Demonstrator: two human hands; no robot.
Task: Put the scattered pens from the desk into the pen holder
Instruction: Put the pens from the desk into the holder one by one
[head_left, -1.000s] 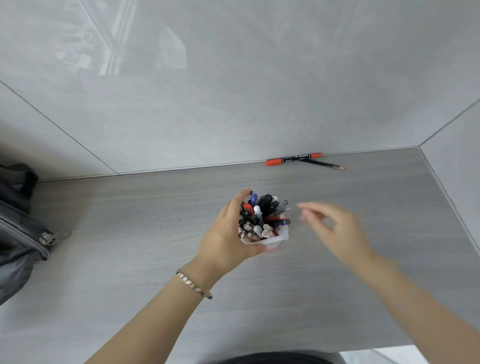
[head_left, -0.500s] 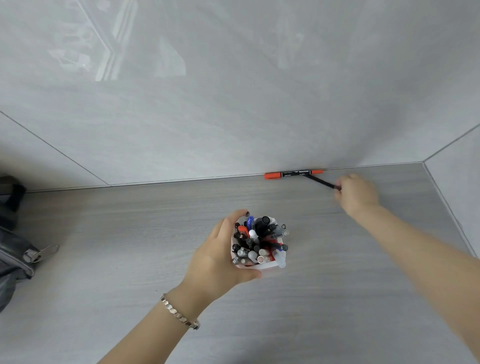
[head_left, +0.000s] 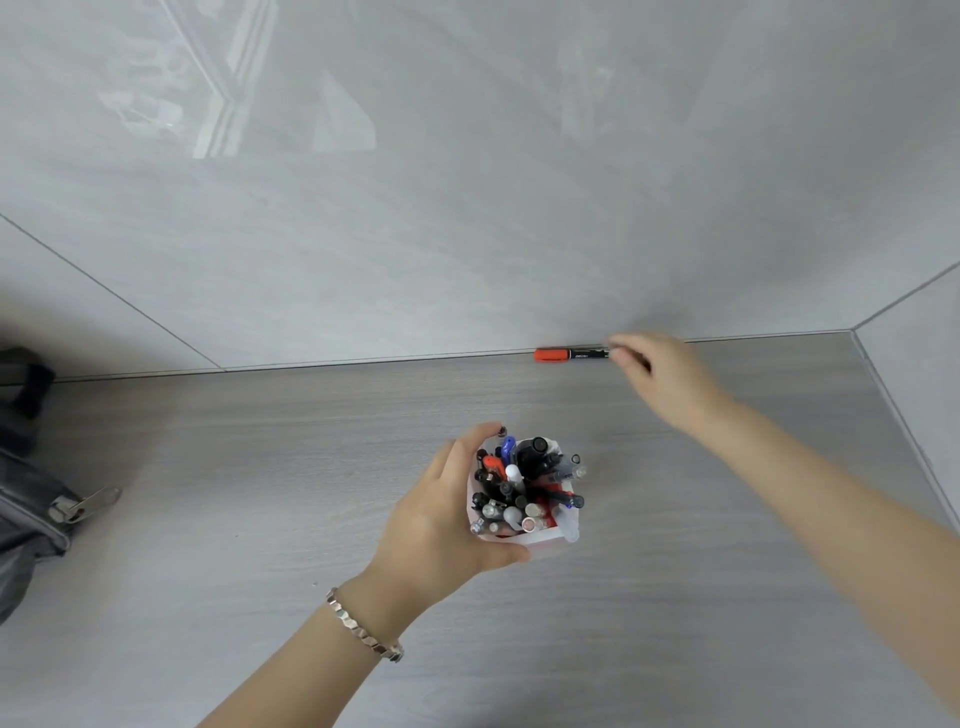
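My left hand (head_left: 441, 525) grips the white pen holder (head_left: 540, 538) from its left side, on the desk's middle. The holder is packed with several pens and markers (head_left: 524, 480) standing upright. An orange and black marker (head_left: 569, 355) lies along the back wall. My right hand (head_left: 667, 382) is stretched out to the marker's right end, with the fingertips touching it. Its fingers curl over a thin dark pencil (head_left: 635, 360), of which only a short piece shows between them.
The grey wood-grain desk (head_left: 260, 519) meets a glossy grey wall at the back and another on the right. A dark grey bag with a metal zipper pull (head_left: 31, 499) sits at the left edge. A metal bracelet (head_left: 363, 631) is on my left wrist.
My right hand has gone from beside the holder out to the back wall, onto the pencil, then slid left to the marker's end. My left hand has kept hold of the holder.
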